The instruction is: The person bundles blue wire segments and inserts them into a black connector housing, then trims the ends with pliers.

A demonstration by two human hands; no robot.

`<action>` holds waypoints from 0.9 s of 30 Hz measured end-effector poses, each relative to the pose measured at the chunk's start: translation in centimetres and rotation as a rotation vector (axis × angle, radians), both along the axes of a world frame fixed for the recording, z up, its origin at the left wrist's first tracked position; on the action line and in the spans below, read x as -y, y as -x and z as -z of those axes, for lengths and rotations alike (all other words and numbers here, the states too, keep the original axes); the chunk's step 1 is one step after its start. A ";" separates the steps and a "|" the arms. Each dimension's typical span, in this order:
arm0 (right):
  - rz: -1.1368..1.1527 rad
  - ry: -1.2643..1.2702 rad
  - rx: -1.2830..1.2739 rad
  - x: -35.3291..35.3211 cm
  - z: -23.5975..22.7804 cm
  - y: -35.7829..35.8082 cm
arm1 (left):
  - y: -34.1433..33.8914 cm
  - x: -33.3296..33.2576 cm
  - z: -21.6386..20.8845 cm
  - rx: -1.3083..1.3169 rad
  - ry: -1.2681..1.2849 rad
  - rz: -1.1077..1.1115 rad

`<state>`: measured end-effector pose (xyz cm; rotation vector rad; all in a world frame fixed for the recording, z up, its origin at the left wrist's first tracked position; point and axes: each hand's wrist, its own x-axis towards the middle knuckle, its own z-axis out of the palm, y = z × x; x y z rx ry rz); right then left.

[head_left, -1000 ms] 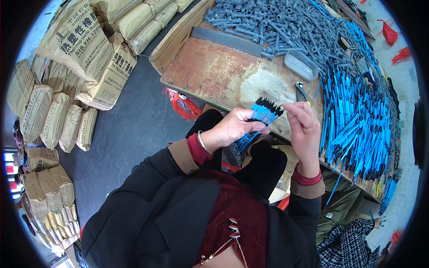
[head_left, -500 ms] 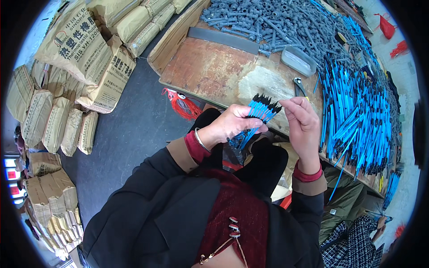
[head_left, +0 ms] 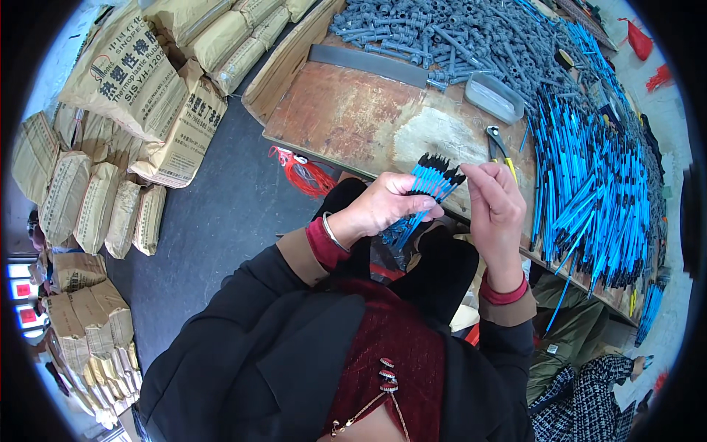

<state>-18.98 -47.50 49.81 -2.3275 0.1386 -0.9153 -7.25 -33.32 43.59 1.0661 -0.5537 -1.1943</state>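
My left hand [head_left: 394, 205] is wrapped round a bundle of thin blue rods [head_left: 431, 184] with black tips, held above my lap. The tips point up and away from me, fanned a little. My right hand [head_left: 501, 202] is closed in a pinch right beside the bundle's right-hand black tips. Whatever those fingertips hold, if anything, is too small to make out. Beyond the right hand, pliers [head_left: 495, 140] with yellow handles lie on the wooden table [head_left: 339, 110].
A big heap of grey plastic parts [head_left: 471, 37] covers the table's far side. Many more blue rods [head_left: 596, 191] are piled at the right. A clear plastic tray [head_left: 495, 97] and a flat grey bar [head_left: 368, 65] lie between. Paper sacks [head_left: 125, 81] are stacked at left.
Both hands keep nearly the same pose, the right one still pinched by the tips. More of the pliers' yellow handles shows past it. The view has shifted slightly.
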 end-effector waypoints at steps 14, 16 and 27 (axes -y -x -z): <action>-0.061 -0.065 -0.035 0.4 -0.5 -0.3 | -0.4 -0.1 0.3 -0.032 -0.006 0.047; -0.053 -0.011 -0.029 0.3 -0.5 -0.3 | -0.3 0.0 0.5 -0.008 0.001 0.058; -0.141 -0.173 -0.170 1.0 -0.4 -0.4 | -0.5 -0.5 0.4 -0.008 0.042 0.090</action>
